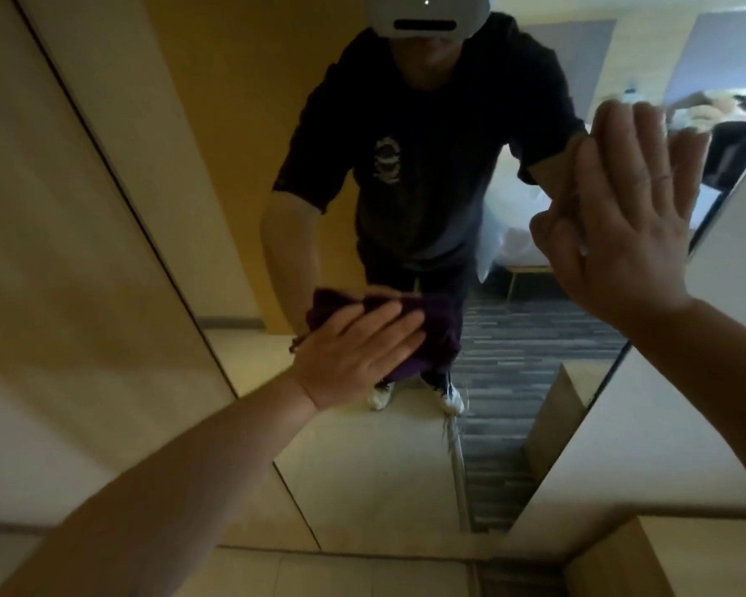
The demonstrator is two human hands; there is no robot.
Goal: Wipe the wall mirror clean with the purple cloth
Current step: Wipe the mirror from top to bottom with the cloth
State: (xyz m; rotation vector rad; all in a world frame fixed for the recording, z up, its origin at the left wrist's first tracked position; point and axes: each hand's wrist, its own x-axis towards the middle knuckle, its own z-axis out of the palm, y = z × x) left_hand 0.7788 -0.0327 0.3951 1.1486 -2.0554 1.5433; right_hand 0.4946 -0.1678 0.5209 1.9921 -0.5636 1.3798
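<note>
A tall wall mirror (233, 174) fills the middle of the view and reflects a person in a dark shirt. My left hand (354, 355) lies flat over the purple cloth (436, 338) and presses it against the lower middle of the glass. Part of the cloth shows past my fingers to the right. My right hand (625, 217) is open, fingers spread and pointing up, with its palm flat on the glass near the mirror's right edge. It holds nothing.
A beige wall panel (61, 252) runs along the mirror's left edge, and a pale wall (681, 402) lies to its right. A wooden ledge (647, 558) sits at the lower right. The reflection shows a striped carpet and a bed with white bedding.
</note>
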